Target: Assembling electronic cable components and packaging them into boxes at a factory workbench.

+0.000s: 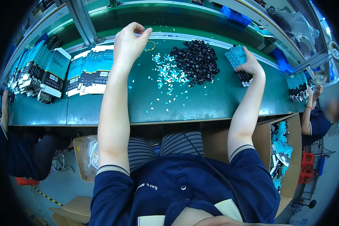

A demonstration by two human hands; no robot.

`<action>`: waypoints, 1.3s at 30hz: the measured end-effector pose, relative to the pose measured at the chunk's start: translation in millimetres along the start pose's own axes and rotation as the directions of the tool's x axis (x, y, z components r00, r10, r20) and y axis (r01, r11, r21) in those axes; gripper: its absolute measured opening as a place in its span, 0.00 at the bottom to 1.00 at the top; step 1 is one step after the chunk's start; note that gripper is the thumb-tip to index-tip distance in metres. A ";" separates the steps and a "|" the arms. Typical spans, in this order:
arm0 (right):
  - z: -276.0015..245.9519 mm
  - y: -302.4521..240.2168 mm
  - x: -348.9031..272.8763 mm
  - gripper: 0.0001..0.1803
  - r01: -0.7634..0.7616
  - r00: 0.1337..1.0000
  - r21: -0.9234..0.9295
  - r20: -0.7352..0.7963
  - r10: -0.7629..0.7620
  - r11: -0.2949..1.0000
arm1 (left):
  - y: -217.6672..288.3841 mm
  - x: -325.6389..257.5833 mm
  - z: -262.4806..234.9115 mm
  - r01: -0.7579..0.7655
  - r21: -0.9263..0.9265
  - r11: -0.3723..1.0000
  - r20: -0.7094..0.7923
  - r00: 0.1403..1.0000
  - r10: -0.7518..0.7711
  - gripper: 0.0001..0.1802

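My left hand (131,42) is raised over the far part of the green table, its fingers curled in and the thumb close to them. Whatever it may hold is hidden. Beside its palm shows a thin yellow loop, like a rubber band (151,46); whether the hand touches it I cannot tell. My right hand (251,64) is closed around a stack of teal-and-black cartons (235,56) at the right of the table. Between the hands lie a heap of small black ring-like parts (196,62) and a scatter of small white and pale-blue pieces (167,73).
Rows of teal-and-black cartons (96,69) lie at the left. More cartons (297,86) stand far right, near another person's hands (314,92). A cardboard box (295,158) of cartons sits below at right; a smaller one (81,160) holds plastic bags. Metal posts (81,22) rise behind.
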State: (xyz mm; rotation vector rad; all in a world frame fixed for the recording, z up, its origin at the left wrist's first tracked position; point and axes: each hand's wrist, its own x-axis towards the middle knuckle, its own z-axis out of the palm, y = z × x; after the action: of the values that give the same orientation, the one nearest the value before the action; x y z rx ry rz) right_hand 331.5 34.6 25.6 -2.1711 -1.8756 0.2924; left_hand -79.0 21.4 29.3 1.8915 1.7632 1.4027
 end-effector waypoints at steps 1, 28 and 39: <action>1.9 -0.9 1.6 0.62 -0.046 0.999 -0.010 0.008 0.046 0.999 | 0.5 -0.5 -0.5 0.018 -0.003 1.000 -0.002 1.000 -0.018 0.18; 37.9 -69.8 -3.5 0.11 0.261 0.964 0.152 -0.089 -0.250 0.953 | -18.8 5.1 -28.0 0.335 0.783 0.524 0.152 0.714 -0.684 0.45; 37.2 -115.0 -35.0 0.08 0.437 0.899 0.632 -0.341 -0.276 0.640 | -6.0 1.6 -37.3 0.205 -0.686 0.698 0.200 0.976 -0.090 0.26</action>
State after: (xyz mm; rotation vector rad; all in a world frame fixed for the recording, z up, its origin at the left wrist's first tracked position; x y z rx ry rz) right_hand 206.9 17.8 26.9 -1.2324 -1.6470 0.5524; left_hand -110.3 8.0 45.7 1.3492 1.0314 1.5200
